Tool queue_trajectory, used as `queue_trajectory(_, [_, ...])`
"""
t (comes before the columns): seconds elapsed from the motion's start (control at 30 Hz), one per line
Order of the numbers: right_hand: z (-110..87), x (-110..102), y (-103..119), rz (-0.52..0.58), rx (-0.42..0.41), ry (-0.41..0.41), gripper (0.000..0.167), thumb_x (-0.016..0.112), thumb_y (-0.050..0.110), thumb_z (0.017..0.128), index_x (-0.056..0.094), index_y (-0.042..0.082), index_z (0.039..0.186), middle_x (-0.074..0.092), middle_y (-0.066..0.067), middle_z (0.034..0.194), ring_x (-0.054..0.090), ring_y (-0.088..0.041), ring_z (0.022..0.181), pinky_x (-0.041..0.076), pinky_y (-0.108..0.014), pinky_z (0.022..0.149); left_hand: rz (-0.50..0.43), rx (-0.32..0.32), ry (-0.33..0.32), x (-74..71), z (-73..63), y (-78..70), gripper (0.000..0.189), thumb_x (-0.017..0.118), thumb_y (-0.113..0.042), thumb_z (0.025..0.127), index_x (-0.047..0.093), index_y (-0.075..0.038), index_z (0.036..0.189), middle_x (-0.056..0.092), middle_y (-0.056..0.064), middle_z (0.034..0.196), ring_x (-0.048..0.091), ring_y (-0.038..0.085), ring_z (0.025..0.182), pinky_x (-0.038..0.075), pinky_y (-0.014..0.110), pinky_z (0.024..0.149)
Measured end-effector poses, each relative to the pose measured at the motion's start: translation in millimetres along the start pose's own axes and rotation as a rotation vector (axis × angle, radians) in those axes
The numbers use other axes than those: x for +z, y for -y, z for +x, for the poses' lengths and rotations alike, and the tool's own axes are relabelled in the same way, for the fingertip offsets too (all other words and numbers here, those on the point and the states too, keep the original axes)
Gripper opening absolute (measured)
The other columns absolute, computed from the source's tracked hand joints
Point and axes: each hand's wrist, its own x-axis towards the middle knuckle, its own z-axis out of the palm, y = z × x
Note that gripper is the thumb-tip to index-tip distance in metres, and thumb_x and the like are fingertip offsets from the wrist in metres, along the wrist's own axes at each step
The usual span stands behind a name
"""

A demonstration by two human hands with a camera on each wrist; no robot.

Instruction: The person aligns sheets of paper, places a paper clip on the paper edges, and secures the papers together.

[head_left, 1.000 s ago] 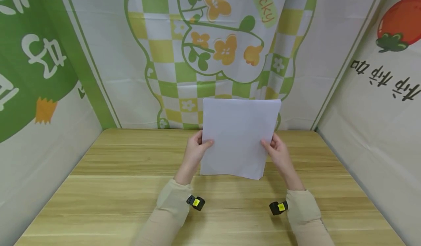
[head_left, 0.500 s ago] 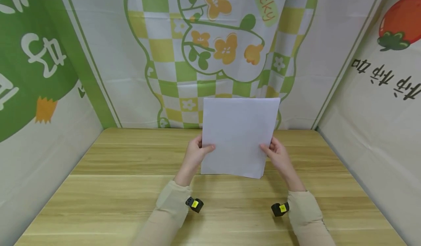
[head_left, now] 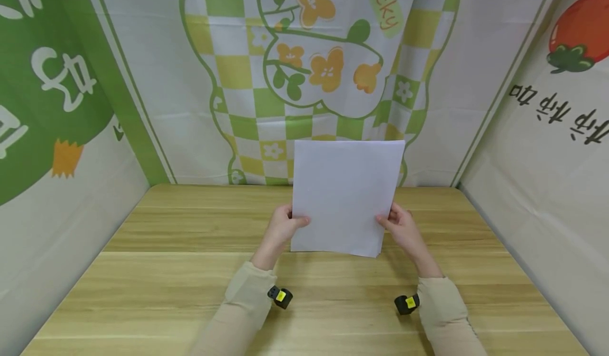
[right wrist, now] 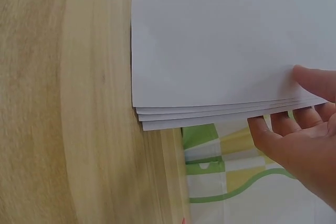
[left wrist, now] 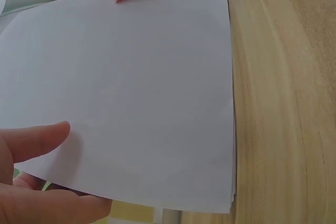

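A stack of blank white paper (head_left: 344,192) stands tilted up over the table, its lower edge close to or on the wood. On its left edge my left hand (head_left: 280,229) grips the sheets, thumb on the front face and fingers behind. My right hand (head_left: 402,231) pinches the opposite edge the same way. In the right wrist view the sheets (right wrist: 220,40) are slightly fanned at one corner, with several edges showing, and the right thumb lies on top. The left wrist view shows the left thumb (left wrist: 37,141) flat against the paper, with fingers partly hidden beneath it.
The wooden table (head_left: 166,292) reaches back to a printed curtain (head_left: 252,81) with green and yellow checks. Fabric walls stand on the left and right. Each wrist wears a small black camera with a yellow mark.
Both hands have slid a little lower along the paper's side edges. The stack stays nearly in place, with its lower edges slightly more even.
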Motion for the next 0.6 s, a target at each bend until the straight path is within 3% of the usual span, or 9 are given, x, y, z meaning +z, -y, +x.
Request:
queue_trajectory(0.33, [0.6, -1.0, -2.1, -0.034, -0.017, 0.013, 0.045, 0.055, 0.001, 0.093, 0.040, -0.011, 0.134, 0.054, -0.035, 0.124, 0.055, -0.041, 0.115, 0.047, -0.017, 0.085, 0.052, -0.064, -0.003, 2.6, -1.4, -0.2, 0.037, 0.062, 0.002, 0.084, 0.058, 0.007, 0.121, 0.058, 0.024, 0.125, 0.051, 0.035, 0.121, 0.039, 0.050, 0.103])
queue_trajectory(0.6, [-0.1, -0.2, -3.4, -0.019, -0.012, 0.018, 0.045, 0.054, 0.000, 0.093, 0.040, -0.012, 0.134, 0.052, -0.035, 0.126, 0.052, -0.043, 0.118, 0.047, -0.019, 0.088, 0.082, -0.077, 0.008, 3.2, -4.5, -1.0, 0.037, 0.056, 0.002, 0.088, 0.054, 0.009, 0.124, 0.055, 0.025, 0.130, 0.048, 0.038, 0.125, 0.037, 0.051, 0.105])
